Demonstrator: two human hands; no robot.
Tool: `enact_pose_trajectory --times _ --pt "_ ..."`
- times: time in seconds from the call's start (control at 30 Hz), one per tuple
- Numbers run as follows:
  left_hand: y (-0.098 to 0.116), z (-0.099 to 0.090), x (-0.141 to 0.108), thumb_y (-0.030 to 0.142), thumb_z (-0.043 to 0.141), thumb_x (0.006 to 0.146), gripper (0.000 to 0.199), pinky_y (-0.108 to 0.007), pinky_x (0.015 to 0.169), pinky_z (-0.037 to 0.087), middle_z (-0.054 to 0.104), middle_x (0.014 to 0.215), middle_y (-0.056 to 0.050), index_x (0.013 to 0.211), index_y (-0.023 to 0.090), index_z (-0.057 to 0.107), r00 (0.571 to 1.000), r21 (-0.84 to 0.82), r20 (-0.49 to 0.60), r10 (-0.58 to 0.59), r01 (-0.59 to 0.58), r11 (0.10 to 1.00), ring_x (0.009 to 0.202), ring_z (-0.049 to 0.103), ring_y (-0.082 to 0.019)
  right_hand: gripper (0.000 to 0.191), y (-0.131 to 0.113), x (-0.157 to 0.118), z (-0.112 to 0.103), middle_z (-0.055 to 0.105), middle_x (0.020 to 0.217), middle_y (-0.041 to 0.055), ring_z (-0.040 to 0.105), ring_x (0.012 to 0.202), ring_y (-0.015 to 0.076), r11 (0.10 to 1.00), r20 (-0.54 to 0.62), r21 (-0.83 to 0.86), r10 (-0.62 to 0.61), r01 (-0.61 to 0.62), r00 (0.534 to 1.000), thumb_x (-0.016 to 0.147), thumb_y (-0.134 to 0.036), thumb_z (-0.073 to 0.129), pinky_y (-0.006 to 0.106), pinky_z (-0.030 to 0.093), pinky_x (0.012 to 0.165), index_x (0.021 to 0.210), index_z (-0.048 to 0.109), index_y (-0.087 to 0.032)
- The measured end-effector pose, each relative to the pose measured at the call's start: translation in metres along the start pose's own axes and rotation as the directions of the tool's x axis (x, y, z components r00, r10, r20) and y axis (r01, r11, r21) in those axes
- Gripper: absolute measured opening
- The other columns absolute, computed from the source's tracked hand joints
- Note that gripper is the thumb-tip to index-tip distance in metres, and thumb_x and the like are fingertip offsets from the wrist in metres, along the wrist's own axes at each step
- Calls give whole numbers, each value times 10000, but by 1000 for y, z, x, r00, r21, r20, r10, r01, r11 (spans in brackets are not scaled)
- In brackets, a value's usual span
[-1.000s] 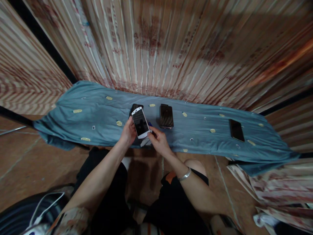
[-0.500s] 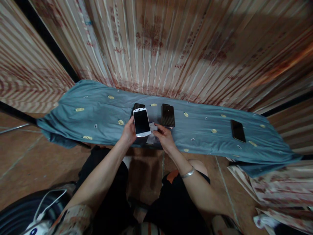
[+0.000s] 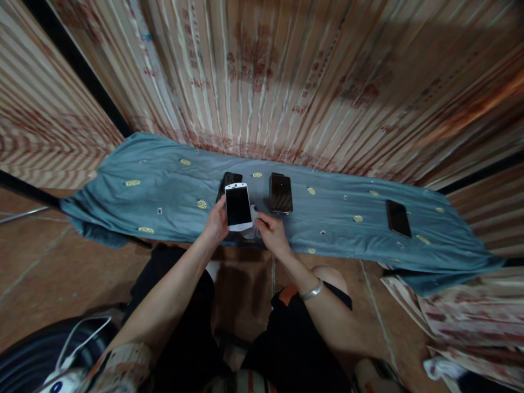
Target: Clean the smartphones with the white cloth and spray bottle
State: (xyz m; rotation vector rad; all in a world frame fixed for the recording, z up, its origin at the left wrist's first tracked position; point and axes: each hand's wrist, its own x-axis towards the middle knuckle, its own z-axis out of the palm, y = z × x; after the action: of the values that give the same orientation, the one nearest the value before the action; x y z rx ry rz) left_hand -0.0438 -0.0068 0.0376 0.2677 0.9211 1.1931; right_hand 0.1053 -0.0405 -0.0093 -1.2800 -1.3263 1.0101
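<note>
A white smartphone (image 3: pixel 238 207) with a dark screen is held face up by my left hand (image 3: pixel 216 221), which grips its left edge. My right hand (image 3: pixel 272 231) pinches a pale grey cloth (image 3: pixel 249 232) against the phone's right side. Part of the cloth is hidden behind the phone and hangs below it. Just beyond the phone, a black phone (image 3: pixel 232 178) lies partly covered from view. A small stack of dark phones (image 3: pixel 280 194) rests to the right of my hands.
The narrow bench is covered with a blue-green patterned sheet (image 3: pixel 335 218). Another dark phone (image 3: pixel 398 219) lies far to the right. A striped curtain (image 3: pixel 266 82) hangs behind. At the lower left a white cable (image 3: pixel 82 333) lies over a black round object (image 3: pixel 24 355).
My right hand and the cloth have moved slightly left and down, in closer to the phone's edge. More of the cloth is now behind the phone, which is turned a little straighter.
</note>
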Motion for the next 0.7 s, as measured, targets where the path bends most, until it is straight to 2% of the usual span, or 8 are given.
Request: enact_pose_trajectory --times 0.1,0.2,0.33,0.5,0.7 --pt "-2 -2 0 367 404 1018 452 -456 960 574 793 796 -101 1177 80 716 1000 34 23 -17 16 999 857 775 -276 317 -2 -2 0 817 1006 3 743 928 237 991 1 -116 -73 73 997 862 -300 575 348 566 878 1071 807 -244" --pt "-5 0 -2 366 392 1023 468 -455 963 573 801 852 -125 1176 57 710 999 48 19 -30 29 998 901 774 -284 330 -3 0 -2 815 1053 11 749 968 246 981 -6 -177 -85 83 996 874 -263 572 359 568 900 1114 798 -257" --pt "-7 1 -1 343 400 1018 443 -450 955 578 803 869 -117 1199 76 704 1000 20 17 -12 12 1000 926 774 -284 333 -3 1 -4 817 1039 4 754 960 244 979 7 -181 -98 98 995 887 -230 574 370 579 916 1135 789 -279" --pt "-3 -8 7 375 480 986 428 -439 942 578 805 897 -117 1219 78 681 998 21 -1 56 -56 998 903 775 -278 338 -3 -3 -1 801 1130 1 749 1049 228 962 73 -208 -166 178 983 894 -174 579 353 571 973 1131 785 -298" --pt "-7 -19 16 417 599 927 445 -406 929 569 809 938 -102 1247 114 660 993 40 54 101 -103 994 907 775 -268 350 -1 -3 -2 787 1181 38 741 1103 223 926 117 -277 -231 255 966 910 -152 557 346 563 1004 1162 773 -262"
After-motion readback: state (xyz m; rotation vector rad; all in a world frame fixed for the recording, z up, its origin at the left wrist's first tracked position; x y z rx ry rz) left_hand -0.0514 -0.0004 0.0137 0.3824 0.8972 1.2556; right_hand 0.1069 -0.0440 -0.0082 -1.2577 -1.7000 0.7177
